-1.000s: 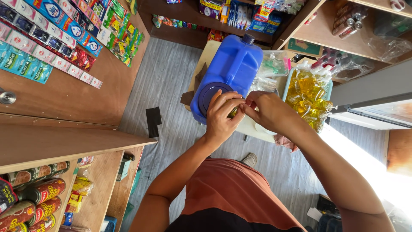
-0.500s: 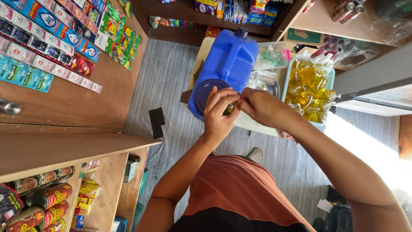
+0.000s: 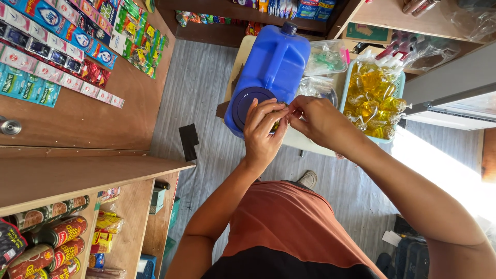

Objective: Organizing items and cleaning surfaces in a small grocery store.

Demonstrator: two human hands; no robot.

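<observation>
At the far left of the frame, sachet strips (image 3: 57, 62) hang on a brown wooden panel, and tin cans (image 3: 46, 243) lie on a shelf in the lower left corner. Toward the centre, a large blue jerry can (image 3: 271, 67) lies on a pale table (image 3: 305, 142). Just below it, the left hand (image 3: 263, 135) has its fingers closed together, pinching a small yellow packet (image 3: 277, 125) that is mostly hidden between the 2 hands. The right hand (image 3: 318, 121) meets it from the right, fingertips pressed onto the same packet at its top. This looks like the tying or sealing step on 1 filled pouch; finishing would call for a firm twist without squeezing the contents. Further right, a tray (image 3: 398, 135) holds many tied bags of yellow liquid (image 3: 369, 98).
</observation>
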